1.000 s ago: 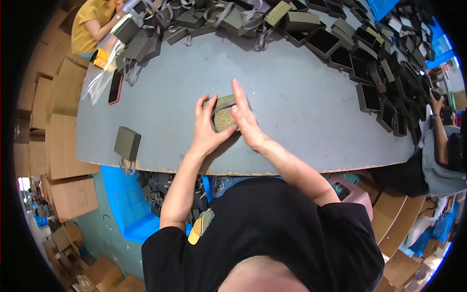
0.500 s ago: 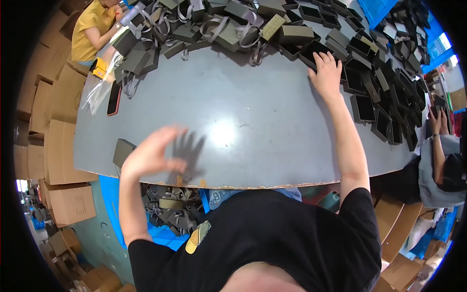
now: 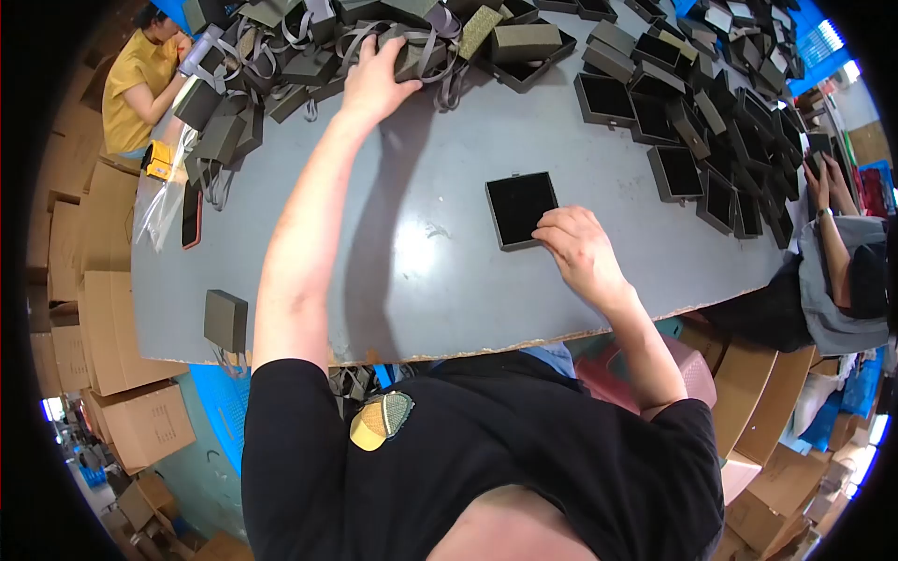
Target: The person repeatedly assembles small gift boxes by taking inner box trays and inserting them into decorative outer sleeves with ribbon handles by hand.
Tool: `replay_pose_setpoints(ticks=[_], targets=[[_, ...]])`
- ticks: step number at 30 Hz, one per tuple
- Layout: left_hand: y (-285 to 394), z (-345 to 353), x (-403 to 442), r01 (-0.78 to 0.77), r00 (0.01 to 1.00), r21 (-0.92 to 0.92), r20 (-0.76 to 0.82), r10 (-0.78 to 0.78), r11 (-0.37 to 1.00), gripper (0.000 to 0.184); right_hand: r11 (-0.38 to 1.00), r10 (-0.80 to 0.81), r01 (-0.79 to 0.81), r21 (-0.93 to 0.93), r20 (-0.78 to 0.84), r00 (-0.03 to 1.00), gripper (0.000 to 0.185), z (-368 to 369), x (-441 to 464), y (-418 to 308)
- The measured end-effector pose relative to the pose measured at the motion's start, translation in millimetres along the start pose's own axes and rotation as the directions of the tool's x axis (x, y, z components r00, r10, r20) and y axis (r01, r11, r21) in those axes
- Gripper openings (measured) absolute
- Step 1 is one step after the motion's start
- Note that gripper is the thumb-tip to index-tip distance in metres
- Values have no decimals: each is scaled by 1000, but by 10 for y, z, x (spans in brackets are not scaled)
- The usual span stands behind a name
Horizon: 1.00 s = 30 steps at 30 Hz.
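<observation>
An open square box tray (image 3: 520,209) with a black lining lies flat on the grey table, right of the middle. My right hand (image 3: 582,251) grips its lower right edge, fingers bent over the rim. My left hand (image 3: 376,86) is stretched out to the far pile, its fingers spread over a dark grey box (image 3: 412,62) with a ribbon loop. Whether the fingertips touch that box I cannot tell. More grey ribboned boxes (image 3: 311,67) crowd around this hand.
Several black-lined trays (image 3: 675,174) are heaped at the right. One grey box (image 3: 225,320) stands at the front left edge, and a phone (image 3: 192,217) lies at the left. A person in yellow (image 3: 140,93) sits at far left; another person's hands (image 3: 823,182) are at far right.
My right hand has drawn the tray from the far right heap toward me. My left hand has moved from the front left to the far pile. The view has shifted slightly.
</observation>
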<state>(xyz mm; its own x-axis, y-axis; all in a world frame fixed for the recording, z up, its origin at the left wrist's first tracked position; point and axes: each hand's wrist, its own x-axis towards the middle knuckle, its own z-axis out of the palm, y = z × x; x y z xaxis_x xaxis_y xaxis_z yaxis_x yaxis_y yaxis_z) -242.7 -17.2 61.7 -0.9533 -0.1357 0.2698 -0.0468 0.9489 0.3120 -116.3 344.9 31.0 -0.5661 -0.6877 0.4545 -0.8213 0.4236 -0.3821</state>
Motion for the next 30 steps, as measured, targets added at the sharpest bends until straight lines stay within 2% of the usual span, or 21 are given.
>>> replay_pose_setpoints(ticks=[2, 5, 6, 8, 9, 10, 11, 13, 16, 19, 20, 22, 23, 24, 27, 28, 30], targets=[[-52, -107, -198, -75, 997, -157, -3, 75, 985, 79, 1000, 8, -7, -17, 67, 998, 23, -68, -76, -116], [-273, -295, -704, -190, 973, -246, 82, 215, 951, 86, 1000, -13, 14, -6, 123, 992, 28, -35, -200, -284], [-330, -346, -937, -174, 966, -251, 145, 215, 952, 89, 1000, -25, 25, 5, 141, 990, 30, -16, -254, -353], [-431, -506, -1361, -186, 932, -290, 251, 262, 939, 92, 991, 5, -21, 133, 125, 992, 40, -109, -224, -541], [-472, -601, -1565, -207, 901, -327, 303, 310, 922, 93, 978, 19, -44, 205, 120, 993, 45, -179, -166, -645], [-470, -691, -1745, -192, 882, -332, 354, 311, 924, 94, 988, -7, -15, 156, 139, 990, 58, -298, -89, -643], [-479, -765, -1874, -215, 848, -338, 402, 347, 916, 93, 986, -6, -37, 161, 257, 966, 70, -425, 17, -611], [-556, -862, -2048, -326, 788, -189, 486, 377, 926, 92, 998, -1, -21, 52, 398, 917, 87, -535, 197, -550], [-217, -1105, -2241, -234, 848, -5, 487, 207, 972, 90, 997, -39, 70, -31, 578, 815, 97, -391, 333, -330], [-28, -865, -2336, 140, 931, 31, 335, -142, 990, 95, 991, -123, 129, 35, 624, 772, 96, -194, 351, -254], [78, -724, -2326, 266, 935, 44, 231, -269, 963, 87, 995, -101, 76, 66, 609, 786, 95, -167, 344, -286], [295, -579, -2189, 329, 907, 153, 223, -357, 932, 77, 992, -55, -23, 126, 580, 813, 94, -120, 336, -367], [368, -522, -2135, 358, 891, 206, 218, -399, 911, 73, 992, -49, -21, 123, 543, 838, 93, -77, 296, -394], [373, -396, -2127, 408, 884, 120, 193, -425, 905, 51, 993, -43, -20, 119, 505, 862, 93, -24, 241, -414], [348, -283, -2220, 283, 947, 73, 135, -290, 956, 37, 992, 34, -84, 98, 432, 901, 91, 4, 135, -530], [348, -307, -2272, 203, 970, -4, 138, -200, 979, 30, 989, 67, -115, 92, 416, 907, 91, -1, 107, -576], [290, -368, -2374, 125, 973, -22, 198, -118, 992, 32, 984, 111, -156, 89, 383, 917, 91, 7, 39, -624]])
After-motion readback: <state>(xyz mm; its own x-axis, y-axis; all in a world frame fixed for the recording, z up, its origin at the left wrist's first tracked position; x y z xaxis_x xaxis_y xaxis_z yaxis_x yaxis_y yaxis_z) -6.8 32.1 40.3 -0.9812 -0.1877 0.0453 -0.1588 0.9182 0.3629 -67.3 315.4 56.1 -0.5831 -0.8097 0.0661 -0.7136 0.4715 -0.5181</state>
